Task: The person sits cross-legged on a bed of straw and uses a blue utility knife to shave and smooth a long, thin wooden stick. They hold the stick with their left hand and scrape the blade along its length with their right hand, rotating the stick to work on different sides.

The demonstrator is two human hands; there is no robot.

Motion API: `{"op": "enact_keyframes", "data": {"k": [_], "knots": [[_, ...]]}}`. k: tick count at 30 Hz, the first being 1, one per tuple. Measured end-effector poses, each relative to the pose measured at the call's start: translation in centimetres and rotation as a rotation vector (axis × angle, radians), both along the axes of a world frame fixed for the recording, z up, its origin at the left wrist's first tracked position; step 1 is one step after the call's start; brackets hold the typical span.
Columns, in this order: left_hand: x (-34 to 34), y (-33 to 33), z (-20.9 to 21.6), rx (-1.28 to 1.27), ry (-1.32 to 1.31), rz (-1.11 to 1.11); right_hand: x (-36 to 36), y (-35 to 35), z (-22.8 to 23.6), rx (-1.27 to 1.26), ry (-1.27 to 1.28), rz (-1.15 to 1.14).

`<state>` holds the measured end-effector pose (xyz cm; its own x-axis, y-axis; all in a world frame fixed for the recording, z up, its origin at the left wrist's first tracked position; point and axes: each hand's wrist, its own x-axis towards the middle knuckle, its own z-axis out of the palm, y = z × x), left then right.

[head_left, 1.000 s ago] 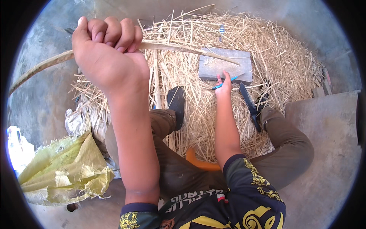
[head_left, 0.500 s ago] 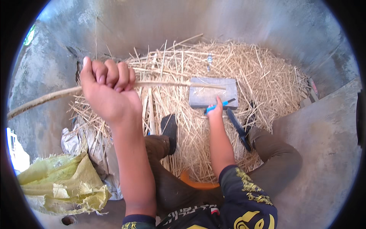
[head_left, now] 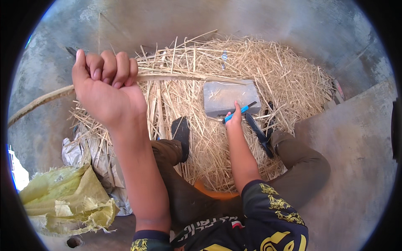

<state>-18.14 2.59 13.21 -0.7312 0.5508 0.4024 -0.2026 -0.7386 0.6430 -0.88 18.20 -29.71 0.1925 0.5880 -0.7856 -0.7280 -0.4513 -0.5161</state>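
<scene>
My left hand point(head_left: 109, 90), raised at the left, is closed in a fist around a long tan stick point(head_left: 180, 77) that looks like cane. One part of the stick curves down to the left rim; the other narrows rightward to the far edge of a grey rectangular block point(head_left: 222, 99). I cannot tell whether its tip touches the block. At the block's near edge, my right hand point(head_left: 234, 118) is closed on a blue utility knife point(head_left: 239, 112), its dark blade slanting up to the right. Small pale shavings point(head_left: 217, 94) are scattered on the block's top.
Straw-like strips point(head_left: 289, 79) cover the floor around the block. A dark long-bladed tool point(head_left: 257, 133) lies beside my right foot. A torn yellow sack point(head_left: 67, 201) rests at the lower left. An orange curved thing point(head_left: 213, 194) shows between my legs. Grey concrete walls point(head_left: 188, 19) rise behind.
My left hand has moved up and left with the stick. The stick's tip has gone from over the middle of the block to its far edge. The knife stays in my right hand.
</scene>
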Motion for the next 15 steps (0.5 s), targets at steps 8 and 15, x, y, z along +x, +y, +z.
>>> {"op": "enact_keyframes", "data": {"k": [8, 15], "knots": [[0.0, 0.3, 0.3, 0.006, -0.016, -0.012, 2.0, -8.6, 1.9, -0.089, -0.015, -0.022], [-0.3, -0.8, 0.7, 0.034, -0.079, -0.118, 6.3, -10.8, 1.8, -0.106, -0.034, 0.353]]}}
